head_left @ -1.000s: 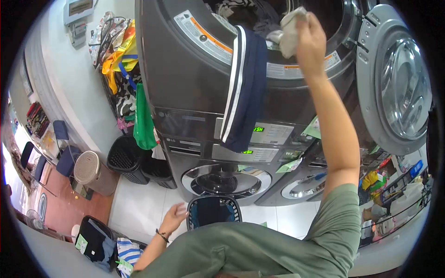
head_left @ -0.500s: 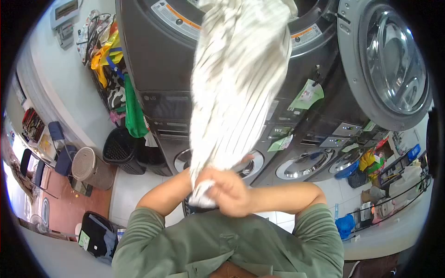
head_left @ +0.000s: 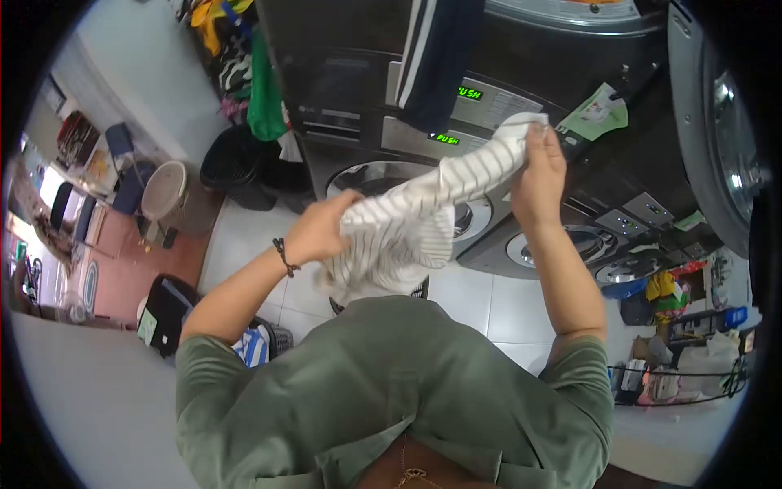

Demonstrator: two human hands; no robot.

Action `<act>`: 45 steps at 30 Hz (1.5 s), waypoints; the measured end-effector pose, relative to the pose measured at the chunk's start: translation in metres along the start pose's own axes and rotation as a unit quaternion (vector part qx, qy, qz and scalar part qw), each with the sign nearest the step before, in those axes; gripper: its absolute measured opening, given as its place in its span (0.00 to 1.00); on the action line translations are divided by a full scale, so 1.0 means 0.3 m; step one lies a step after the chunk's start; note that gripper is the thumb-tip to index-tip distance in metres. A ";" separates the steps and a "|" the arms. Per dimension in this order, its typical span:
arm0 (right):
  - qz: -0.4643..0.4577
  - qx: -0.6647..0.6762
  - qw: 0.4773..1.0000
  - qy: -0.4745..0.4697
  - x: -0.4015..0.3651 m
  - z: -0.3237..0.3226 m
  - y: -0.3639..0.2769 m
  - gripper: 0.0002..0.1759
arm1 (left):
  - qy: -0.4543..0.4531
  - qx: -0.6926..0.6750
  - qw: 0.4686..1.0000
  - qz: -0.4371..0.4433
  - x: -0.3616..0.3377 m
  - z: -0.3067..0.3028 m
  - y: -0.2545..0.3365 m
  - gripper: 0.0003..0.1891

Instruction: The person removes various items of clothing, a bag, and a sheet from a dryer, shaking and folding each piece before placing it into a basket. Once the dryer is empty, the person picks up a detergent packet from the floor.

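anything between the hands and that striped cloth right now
Nothing visible does. The left hand grips the striped cloth at its bunched lower end, and the right hand pinches its upper corner, so both touch it directly.
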State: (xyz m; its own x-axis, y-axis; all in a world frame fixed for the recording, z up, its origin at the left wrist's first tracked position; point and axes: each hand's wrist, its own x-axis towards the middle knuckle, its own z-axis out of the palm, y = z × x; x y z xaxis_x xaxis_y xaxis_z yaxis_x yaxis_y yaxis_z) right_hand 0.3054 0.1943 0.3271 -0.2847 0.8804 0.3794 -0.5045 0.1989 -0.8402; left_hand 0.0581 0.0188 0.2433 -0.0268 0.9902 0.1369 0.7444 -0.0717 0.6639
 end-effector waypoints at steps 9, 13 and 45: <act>-0.121 -0.030 0.991 0.040 0.156 -0.026 -0.047 0.11 | 0.211 0.006 0.973 -0.096 -0.090 -0.099 -0.332 0.06; -0.169 -0.081 0.982 0.003 0.218 -0.025 -0.112 0.10 | 0.257 -0.468 0.842 -0.078 -0.100 -0.265 -0.126 0.09; -0.261 -0.667 0.691 -0.091 0.079 -0.226 0.116 0.10 | 0.351 0.180 0.919 -0.019 -0.086 -0.314 -0.146 0.19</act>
State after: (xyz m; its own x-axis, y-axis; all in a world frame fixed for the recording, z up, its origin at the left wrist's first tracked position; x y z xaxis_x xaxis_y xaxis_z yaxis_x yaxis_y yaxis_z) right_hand 0.3363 0.2512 0.2805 -0.5062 0.4938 0.7071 0.5902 0.7961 -0.1334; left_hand -0.0367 -0.0147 0.2800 -0.3858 0.6617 0.6429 0.9034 0.1298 0.4086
